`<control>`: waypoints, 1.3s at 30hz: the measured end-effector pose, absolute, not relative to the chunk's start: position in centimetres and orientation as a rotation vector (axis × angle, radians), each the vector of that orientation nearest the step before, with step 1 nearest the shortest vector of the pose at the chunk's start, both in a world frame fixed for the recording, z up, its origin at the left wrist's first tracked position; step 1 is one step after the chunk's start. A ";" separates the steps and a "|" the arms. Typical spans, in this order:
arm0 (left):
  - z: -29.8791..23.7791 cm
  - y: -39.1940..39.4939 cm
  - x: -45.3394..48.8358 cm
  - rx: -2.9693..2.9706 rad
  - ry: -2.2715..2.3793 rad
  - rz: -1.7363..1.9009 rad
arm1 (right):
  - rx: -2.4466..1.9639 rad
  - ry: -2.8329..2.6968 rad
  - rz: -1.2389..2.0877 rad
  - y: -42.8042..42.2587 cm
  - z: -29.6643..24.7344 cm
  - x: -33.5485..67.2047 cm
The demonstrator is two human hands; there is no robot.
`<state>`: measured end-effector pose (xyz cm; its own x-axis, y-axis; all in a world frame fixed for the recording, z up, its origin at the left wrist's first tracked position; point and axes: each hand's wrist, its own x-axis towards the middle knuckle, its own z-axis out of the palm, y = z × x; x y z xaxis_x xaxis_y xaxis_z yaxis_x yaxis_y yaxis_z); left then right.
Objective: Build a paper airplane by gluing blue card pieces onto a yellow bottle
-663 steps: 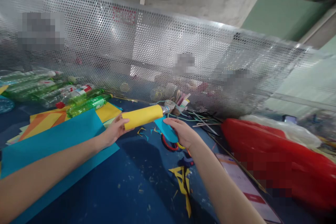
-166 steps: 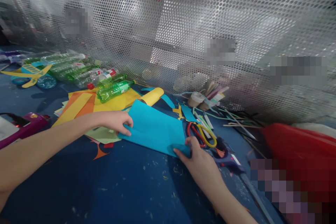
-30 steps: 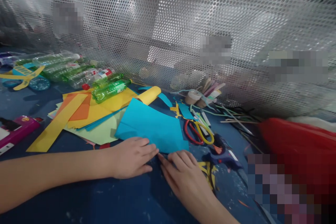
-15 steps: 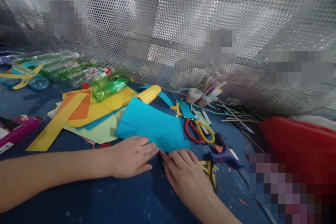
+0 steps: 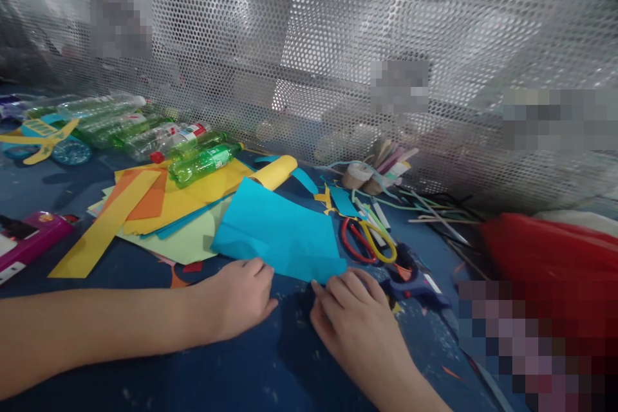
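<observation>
A sheet of blue paper (image 5: 284, 225) lies in front of me, partly over a pile of coloured papers, its near edge slightly turned up. At the near right corner my right hand (image 5: 355, 309) has its fingers bent round the edge. My left hand (image 5: 244, 299) rests at the near left edge, its fingers loosely curled and touching the paper's margin, the thumb standing apart with nothing between. Just right of the sheet are scissors (image 5: 357, 241) with red and yellow handles. Beyond my right hand lies a dark blue glue gun (image 5: 415, 286).
Plastic bottles (image 5: 207, 164) lie in a row at the back left, near a perforated metal screen (image 5: 309, 32). Yellow paper (image 5: 103, 225) and a purple device (image 5: 36, 241) are at left. A rolled yellow paper (image 5: 276, 172) sits behind the blue sheet. Red cloth (image 5: 545, 251) is at right.
My hands have moved apart: the left one slid left and its fingers curled in, while the right one shifted right along the paper's near edge.
</observation>
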<state>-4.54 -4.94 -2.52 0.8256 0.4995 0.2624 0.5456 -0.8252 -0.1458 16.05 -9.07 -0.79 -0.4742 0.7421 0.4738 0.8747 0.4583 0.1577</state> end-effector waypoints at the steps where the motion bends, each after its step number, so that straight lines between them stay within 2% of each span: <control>1: -2.7 -5.2 -4.5 -2.757 -0.844 -0.314 | -1.388 -2.372 -0.557 -9.1 -0.7 16.0; 10: -2.8 -7.0 -4.6 -2.410 -1.138 -0.155 | -1.541 -2.391 -0.656 -9.3 -0.2 16.5; 21: -0.9 -6.8 -4.9 -2.289 -1.343 0.090 | -1.624 -2.430 -0.727 -9.7 -0.1 16.7; 30: -0.8 -6.6 -5.5 -2.442 -1.416 -0.175 | -1.717 -2.395 -0.761 -9.8 0.1 16.6; 39: -0.9 -6.6 -5.4 -2.270 -1.292 -0.032 | -1.876 -2.294 -0.707 -9.9 0.2 16.1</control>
